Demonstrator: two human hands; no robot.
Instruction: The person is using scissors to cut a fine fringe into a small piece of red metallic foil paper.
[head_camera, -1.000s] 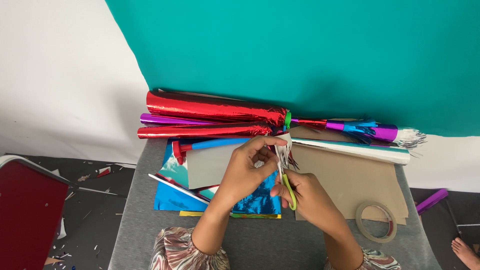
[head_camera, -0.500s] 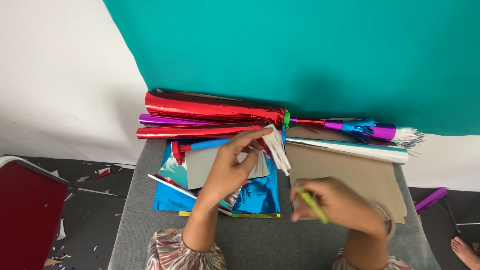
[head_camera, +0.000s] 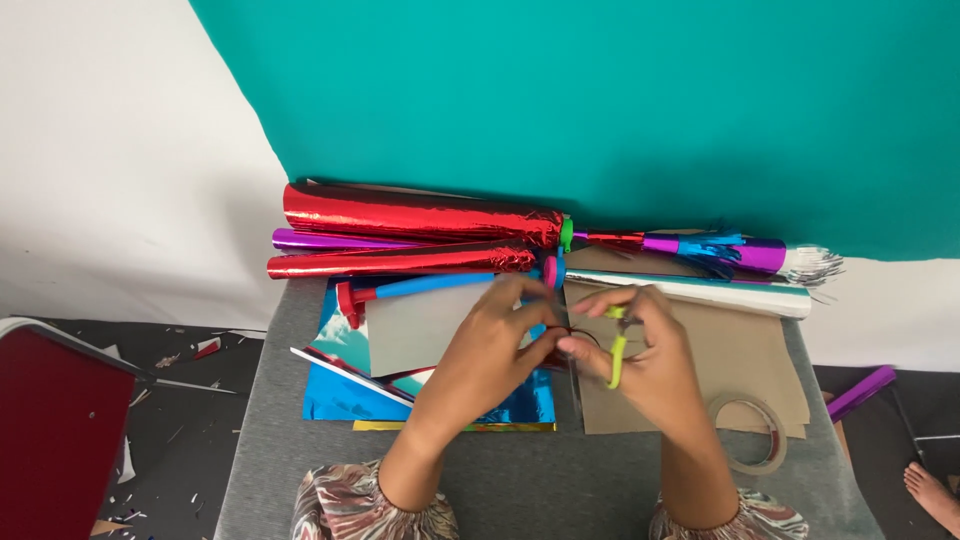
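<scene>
The right hand (head_camera: 655, 350) is closed around yellow-green scissors (head_camera: 617, 352), blades hidden behind the fingers. Just left of it, touching, the left hand (head_camera: 500, 345) pinches a small dark piece (head_camera: 563, 333) between thumb and fingertips; what it is cannot be told. A clean cut likely calls for holding that piece taut and steady while the scissors close slowly. Under the right wrist lies brown paper (head_camera: 730, 370), with a tape roll (head_camera: 750, 432) beside it. Beyond both hands lie red foil rolls (head_camera: 420, 215).
</scene>
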